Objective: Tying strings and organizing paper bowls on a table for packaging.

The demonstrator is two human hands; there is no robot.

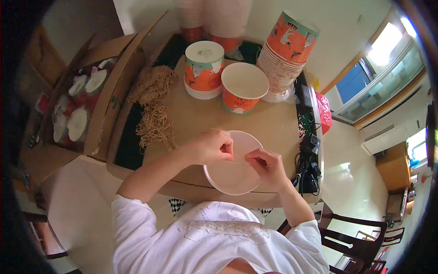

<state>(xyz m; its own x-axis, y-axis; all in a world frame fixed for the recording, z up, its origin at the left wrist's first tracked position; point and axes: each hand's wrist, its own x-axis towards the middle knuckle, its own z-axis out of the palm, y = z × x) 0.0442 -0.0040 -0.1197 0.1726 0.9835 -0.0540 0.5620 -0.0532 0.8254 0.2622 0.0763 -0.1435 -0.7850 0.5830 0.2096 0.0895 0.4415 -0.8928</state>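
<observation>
My left hand (212, 145) and my right hand (268, 168) are both closed in a pinch above a white paper tub (235, 182). A thin pale strand (239, 156) runs between their fingertips; it looks like string, though its ends are hidden in the fingers. The tub stands near the table's front edge, mouth upward. Beyond my left hand lies a tangled heap of tan strings (155, 121).
An upright orange tub (242, 104) and an inverted tub stack (204, 75) stand further back. A taller stack (287, 43) leans behind them at right. An open carton (102, 105) holds bagged tubs at left. Black adapters and cables (310, 169) lie at the right edge.
</observation>
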